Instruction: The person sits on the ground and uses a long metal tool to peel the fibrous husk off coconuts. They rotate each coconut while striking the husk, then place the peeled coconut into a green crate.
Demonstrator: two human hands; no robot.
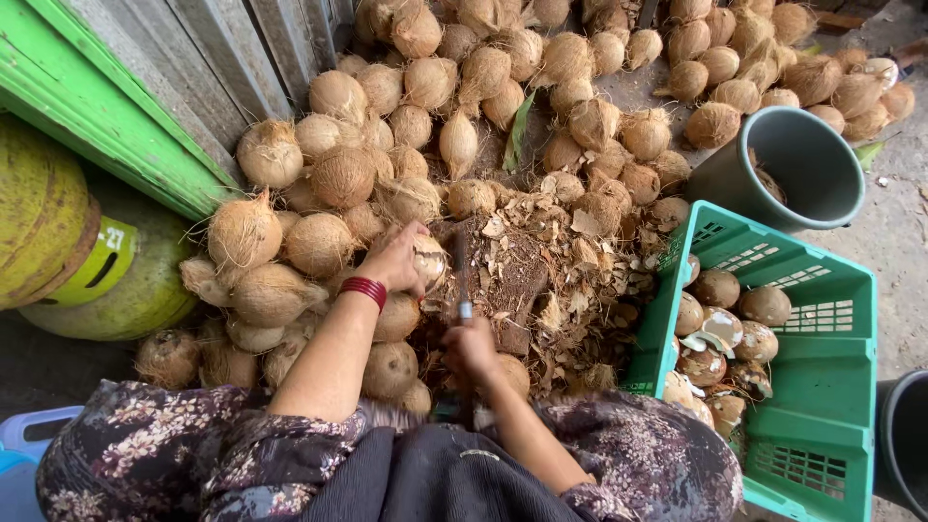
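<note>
My left hand (394,259), with a red band on its wrist, grips a partly husked coconut (428,261) and holds it on a brown chopping block (512,275). My right hand (471,350) is closed on the handle of a knife (461,275) whose dark blade points away from me, right beside the coconut. Shell chips and husk scraps (570,290) lie over the block and the ground around it.
A big heap of brown husked coconuts (464,87) fills the ground ahead and left. A green plastic crate (822,406) at right holds peeled coconuts (720,329). A grey bucket (807,164) stands behind it. A yellow-green gas cylinder (87,261) and green wall (106,106) are at left.
</note>
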